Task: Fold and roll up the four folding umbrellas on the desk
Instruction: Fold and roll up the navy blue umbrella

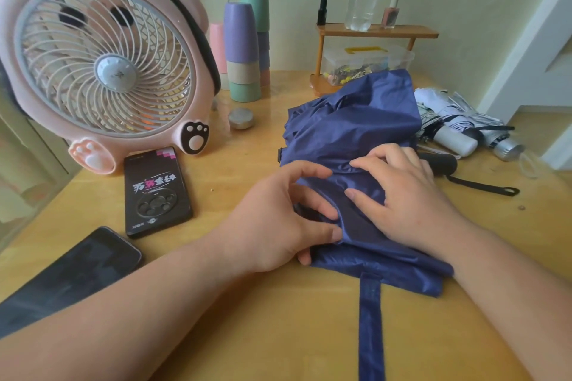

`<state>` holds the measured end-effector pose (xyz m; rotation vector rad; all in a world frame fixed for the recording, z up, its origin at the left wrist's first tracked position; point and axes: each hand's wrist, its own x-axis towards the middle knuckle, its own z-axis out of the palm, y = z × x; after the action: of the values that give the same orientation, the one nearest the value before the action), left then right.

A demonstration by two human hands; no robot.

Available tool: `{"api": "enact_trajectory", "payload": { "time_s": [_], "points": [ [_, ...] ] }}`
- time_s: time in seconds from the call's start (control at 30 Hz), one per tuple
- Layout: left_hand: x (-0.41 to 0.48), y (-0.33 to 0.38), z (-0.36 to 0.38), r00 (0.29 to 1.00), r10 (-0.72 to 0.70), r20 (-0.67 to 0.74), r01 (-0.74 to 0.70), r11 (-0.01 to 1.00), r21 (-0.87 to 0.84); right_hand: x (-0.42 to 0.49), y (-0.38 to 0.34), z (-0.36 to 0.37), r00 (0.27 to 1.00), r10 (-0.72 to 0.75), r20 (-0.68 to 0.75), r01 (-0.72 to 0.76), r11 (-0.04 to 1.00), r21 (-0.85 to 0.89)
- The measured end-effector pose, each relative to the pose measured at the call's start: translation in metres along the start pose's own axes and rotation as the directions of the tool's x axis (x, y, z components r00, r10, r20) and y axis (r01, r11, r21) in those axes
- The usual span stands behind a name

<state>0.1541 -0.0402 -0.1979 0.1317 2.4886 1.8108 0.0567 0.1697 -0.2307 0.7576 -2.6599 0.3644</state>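
A navy blue folding umbrella [353, 120] lies loosely bunched on the wooden desk, its closing strap [370, 318] trailing toward me. My left hand [278, 219] grips a fold of its cloth at the near left edge, fingers curled into the fabric. My right hand [399, 192] lies flat on the cloth just to the right, fingers spread and pressing down. Its black handle [439, 162] pokes out beyond my right hand, with a black wrist loop [486, 187]. Two white and silver folding umbrellas [458, 124] lie bunched at the right behind it.
A pink fan [102, 62] stands at the back left. A black box [156, 192] and a dark phone [71, 275] lie left of my hands. Stacked cups [244, 49], a small round tin [240, 118] and a wooden shelf [376, 32] with bottles stand at the back.
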Motion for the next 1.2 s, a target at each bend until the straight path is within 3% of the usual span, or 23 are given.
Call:
{"api": "enact_trajectory", "payload": {
  "time_s": [0.33, 0.47, 0.53, 0.63, 0.73, 0.8, 0.97, 1.2],
  "points": [
    [-0.001, 0.002, 0.009, 0.997, 0.059, -0.05, -0.032, 0.907, 0.42, 0.0, 0.002, 0.0, 1.0, -0.018, 0.021, 0.018, 1.0, -0.011],
    [-0.002, -0.001, 0.003, 0.997, 0.067, -0.031, -0.052, 0.94, 0.336, 0.0, 0.002, 0.001, 1.0, -0.019, 0.009, 0.019, 1.0, 0.001],
    [-0.003, 0.0, -0.008, 0.999, 0.044, 0.004, -0.044, 0.98, 0.196, 0.0, 0.002, 0.0, 1.0, -0.01, 0.014, 0.01, 1.0, 0.011],
    [-0.004, 0.002, -0.039, 0.983, -0.018, 0.185, 0.024, 0.999, -0.03, -0.001, 0.001, -0.003, 0.999, 0.005, 0.044, -0.006, 1.0, 0.014],
    [-0.005, -0.003, -0.058, 0.931, -0.037, 0.363, 0.031, 0.999, 0.022, 0.001, -0.001, -0.007, 0.994, 0.035, 0.103, -0.035, 0.999, 0.001],
    [-0.005, -0.003, -0.054, 0.95, -0.038, 0.309, 0.035, 0.999, 0.016, 0.001, -0.003, -0.009, 0.988, 0.049, 0.146, -0.047, 0.999, -0.021],
    [-0.006, 0.006, -0.028, 0.991, -0.117, -0.063, 0.116, 0.993, -0.008, 0.0, -0.007, -0.015, 0.98, 0.058, 0.189, -0.048, 0.997, -0.059],
    [-0.006, 0.001, -0.016, 0.958, -0.223, -0.181, 0.239, 0.968, 0.076, -0.003, -0.012, -0.021, 0.97, 0.046, 0.241, -0.026, 0.996, -0.084]
  ]
}}
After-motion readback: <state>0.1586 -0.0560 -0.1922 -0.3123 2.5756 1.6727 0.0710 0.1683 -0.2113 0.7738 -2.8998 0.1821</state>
